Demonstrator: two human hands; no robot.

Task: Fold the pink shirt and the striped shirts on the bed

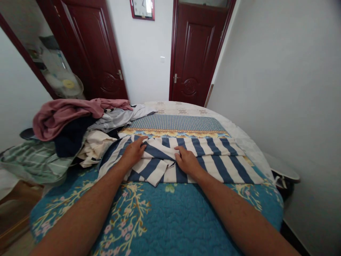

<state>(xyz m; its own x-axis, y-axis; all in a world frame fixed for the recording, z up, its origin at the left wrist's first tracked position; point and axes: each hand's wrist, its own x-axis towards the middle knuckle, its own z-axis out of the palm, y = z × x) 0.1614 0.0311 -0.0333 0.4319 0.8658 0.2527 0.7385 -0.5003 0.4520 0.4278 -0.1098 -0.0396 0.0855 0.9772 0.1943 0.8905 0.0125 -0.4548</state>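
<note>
A navy-and-white striped shirt (218, 165) lies folded lengthwise across the table in front of me. On its left part my left hand (135, 153) pinches the cloth between thumb and forefinger. My right hand (186, 161) grips the same shirt near its middle, thumb and forefinger close together. Between the two hands a fold of the cloth runs slantwise, and below it a loose flap points toward me. The fingertips partly hide the cloth they hold.
A heap of clothes, with a pink garment (66, 113) on top and a green checked one (37, 161), lies left. Under the shirt is a teal flowered quilted cover (181, 217). A blue striped cloth (178, 122) lies behind. A round stool (282, 169) stands right.
</note>
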